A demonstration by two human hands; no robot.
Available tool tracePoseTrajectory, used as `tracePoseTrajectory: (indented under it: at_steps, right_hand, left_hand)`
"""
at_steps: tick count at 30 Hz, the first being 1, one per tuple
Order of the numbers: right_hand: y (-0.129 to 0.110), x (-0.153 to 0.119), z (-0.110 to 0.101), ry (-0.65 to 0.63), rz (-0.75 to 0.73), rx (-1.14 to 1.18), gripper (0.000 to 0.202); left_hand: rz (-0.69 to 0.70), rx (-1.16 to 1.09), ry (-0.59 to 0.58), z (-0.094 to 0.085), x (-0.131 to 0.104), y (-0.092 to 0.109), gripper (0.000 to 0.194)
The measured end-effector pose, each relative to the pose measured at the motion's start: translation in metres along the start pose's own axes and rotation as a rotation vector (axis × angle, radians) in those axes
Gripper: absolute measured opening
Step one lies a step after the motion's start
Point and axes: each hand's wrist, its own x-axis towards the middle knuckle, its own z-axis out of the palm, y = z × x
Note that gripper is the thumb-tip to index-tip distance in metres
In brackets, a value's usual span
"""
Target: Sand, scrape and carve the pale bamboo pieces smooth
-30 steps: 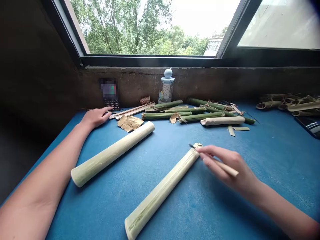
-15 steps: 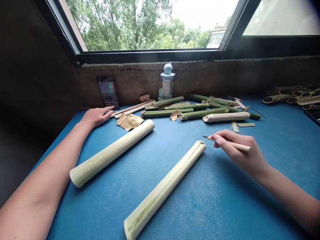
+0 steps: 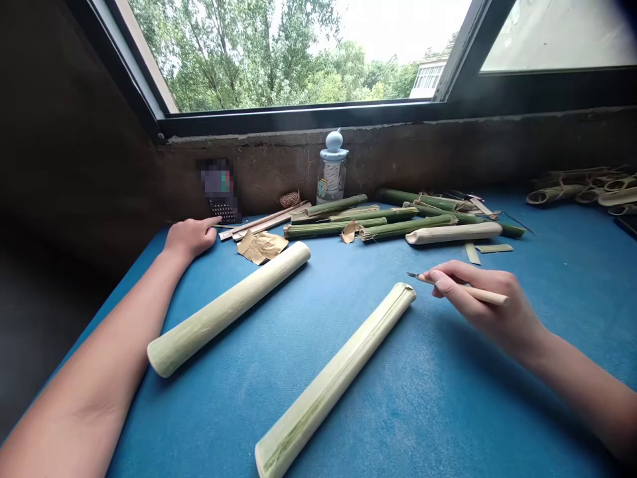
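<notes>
My right hand (image 3: 492, 309) grips a carving knife (image 3: 485, 294) like a pen; its pale wooden handle runs back over the hand and its small dark blade points left. The blade is in the air, just beyond the far end of a peeled bamboo piece (image 3: 333, 385) that lies slanting on the blue table. At the far left, my left hand (image 3: 188, 239) holds nothing; its index finger is stretched out to the lower part of a dark phone (image 3: 219, 189) leaning on the wall, the other fingers curled. Between the hands lies a second peeled bamboo tube (image 3: 229, 309).
Green bamboo pieces (image 3: 408, 228) and thin wooden strips (image 3: 263, 219) lie along the back, with crumpled brown paper (image 3: 261, 247) in front. A jar with a blue lid (image 3: 332, 166) stands by the wall. Bundled bamboo tubes (image 3: 582, 189) sit at the back right.
My left hand's fingers have curled, leaving the index finger reaching to the phone. The right hand keeps the knife at nearly the same spot. The whole view has shifted slightly.
</notes>
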Motion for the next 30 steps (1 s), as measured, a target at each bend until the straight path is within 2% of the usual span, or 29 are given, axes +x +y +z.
tracePoseTrajectory:
  at_steps: [5,13,25,27,30]
  right_hand:
    - [-0.008,-0.006,0.0,-0.006,-0.068,-0.018,0.029]
    - [0.009,0.001,0.0,0.012,0.005,-0.04,0.026]
    - [-0.003,-0.006,-0.003,0.04,-0.046,-0.006,0.031]
    - [-0.006,-0.008,-0.003,0.033,-0.059,-0.006,0.032]
    - [-0.01,-0.009,-0.002,0.019,-0.092,-0.011,0.032]
  left_hand:
    - [-0.012,0.0,-0.007,0.001,0.003,0.0,0.056]
    - [0.005,0.028,0.011,0.002,0.001,0.0,0.055]
    - [-0.008,0.061,0.003,0.0,-0.001,0.002,0.056]
    - [0.008,0.068,-0.014,-0.001,-0.001,0.003,0.056]
    - [0.106,0.034,-0.091,-0.005,-0.001,0.008,0.056]
